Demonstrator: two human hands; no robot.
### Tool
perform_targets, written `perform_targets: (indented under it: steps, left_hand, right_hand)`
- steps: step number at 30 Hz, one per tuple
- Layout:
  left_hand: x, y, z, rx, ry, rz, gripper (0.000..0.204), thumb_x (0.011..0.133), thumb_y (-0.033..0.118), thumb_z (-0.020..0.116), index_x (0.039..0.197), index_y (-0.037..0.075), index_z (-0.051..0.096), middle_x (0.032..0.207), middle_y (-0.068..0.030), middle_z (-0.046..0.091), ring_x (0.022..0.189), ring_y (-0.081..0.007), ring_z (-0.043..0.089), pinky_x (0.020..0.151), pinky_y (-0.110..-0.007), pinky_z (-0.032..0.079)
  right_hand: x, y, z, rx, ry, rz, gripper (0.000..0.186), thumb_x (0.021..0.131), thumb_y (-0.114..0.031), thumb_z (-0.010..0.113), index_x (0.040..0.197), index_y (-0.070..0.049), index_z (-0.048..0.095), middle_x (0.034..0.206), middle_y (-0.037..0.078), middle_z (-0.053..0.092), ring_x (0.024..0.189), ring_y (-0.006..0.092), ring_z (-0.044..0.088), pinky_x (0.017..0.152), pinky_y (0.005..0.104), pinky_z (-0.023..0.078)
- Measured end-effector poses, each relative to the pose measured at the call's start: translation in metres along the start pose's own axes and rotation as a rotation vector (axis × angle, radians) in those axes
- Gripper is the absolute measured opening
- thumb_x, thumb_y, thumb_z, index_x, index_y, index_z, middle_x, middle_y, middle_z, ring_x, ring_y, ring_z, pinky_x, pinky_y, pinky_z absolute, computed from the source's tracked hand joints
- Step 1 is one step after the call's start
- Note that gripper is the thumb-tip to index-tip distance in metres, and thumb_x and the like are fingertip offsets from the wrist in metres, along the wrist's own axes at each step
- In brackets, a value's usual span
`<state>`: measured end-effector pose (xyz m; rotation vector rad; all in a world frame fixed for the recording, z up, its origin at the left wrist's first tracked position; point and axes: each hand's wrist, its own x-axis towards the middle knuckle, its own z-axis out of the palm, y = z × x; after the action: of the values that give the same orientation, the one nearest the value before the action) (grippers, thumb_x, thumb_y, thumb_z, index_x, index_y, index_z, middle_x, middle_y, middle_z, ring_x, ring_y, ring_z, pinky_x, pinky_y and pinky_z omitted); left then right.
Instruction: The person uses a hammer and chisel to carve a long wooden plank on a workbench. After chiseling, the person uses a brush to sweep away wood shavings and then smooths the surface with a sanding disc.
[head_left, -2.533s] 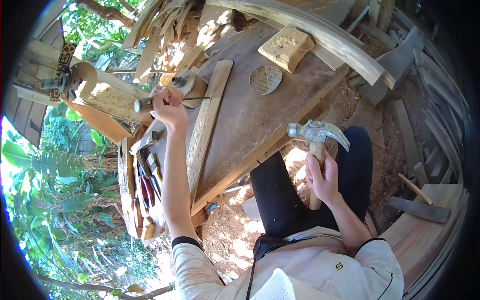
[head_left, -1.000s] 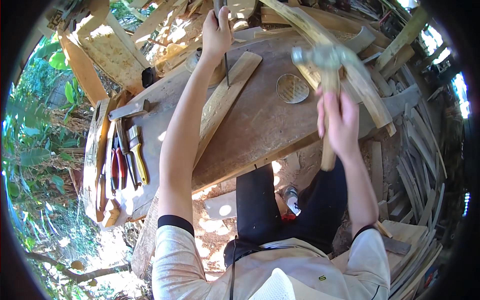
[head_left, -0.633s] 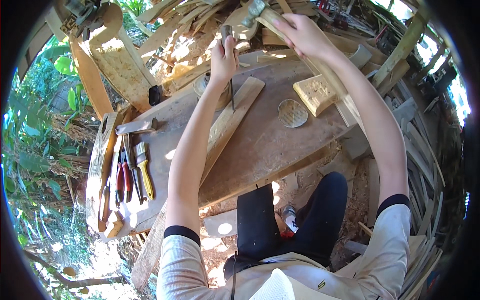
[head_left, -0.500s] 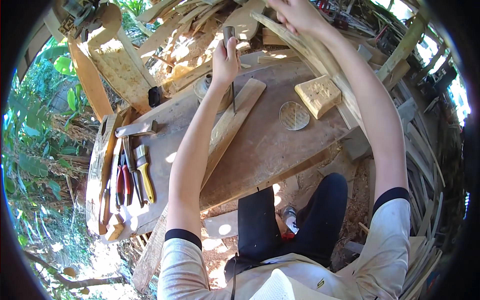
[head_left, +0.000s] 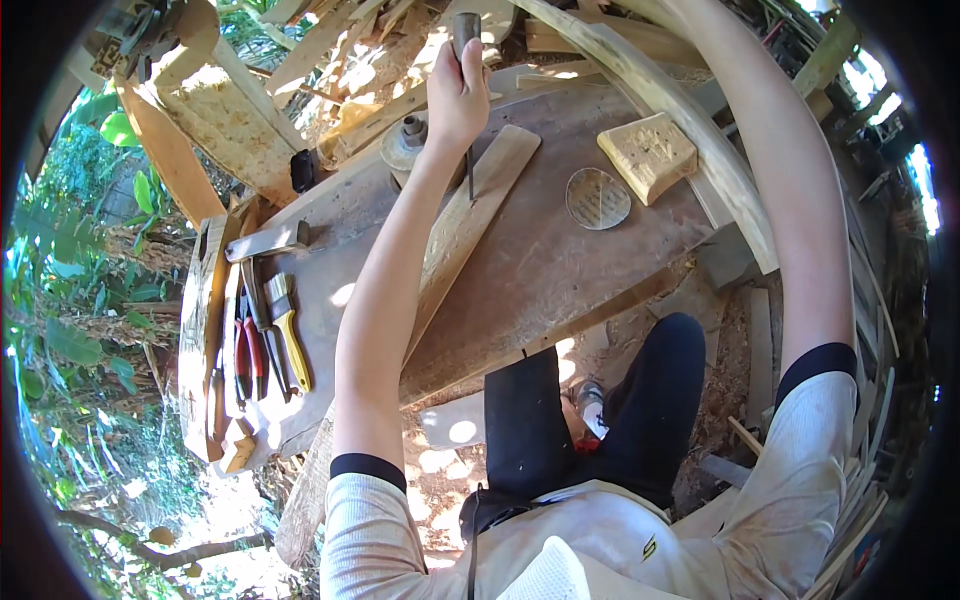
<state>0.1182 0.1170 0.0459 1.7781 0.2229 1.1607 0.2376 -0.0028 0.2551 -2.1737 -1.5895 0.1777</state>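
Head view: the left hand [head_left: 458, 108] has its fingers wrapped round the chisel [head_left: 466, 34], blade tip down at the plank [head_left: 452, 250] on the surface [head_left: 565, 275]. I judge it stiff, fairly heavy, best held by the handle. Right hand out of frame; finger state undetermined.

Lt shirt [head_left: 640, 525] (blk cuffs [head_left: 368, 468]), dk trousers [head_left: 655, 400].

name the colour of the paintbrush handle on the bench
The paintbrush handle is yellow; the head view shows it best.
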Motion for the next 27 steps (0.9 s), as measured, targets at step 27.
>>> perform_targets:
  steps: [27]
  left_hand:
    - [-0.02,0.072,-0.005,-0.25,-0.016,-0.147,0.038,0.101,0.042,0.056,0.086,0.007,0.051,0.06,-0.0005,0.048,0.043,-0.0107,0.048,0.04,-0.027,0.036]
  right_hand:
    - [-0.238,0.049,0.089,0.713,0.405,0.174,0.034,0.107,-0.031,0.046,0.116,-0.001,0.059,0.062,-0.003,0.046,0.04,0.0032,0.037,0.038,0.0205,0.032]
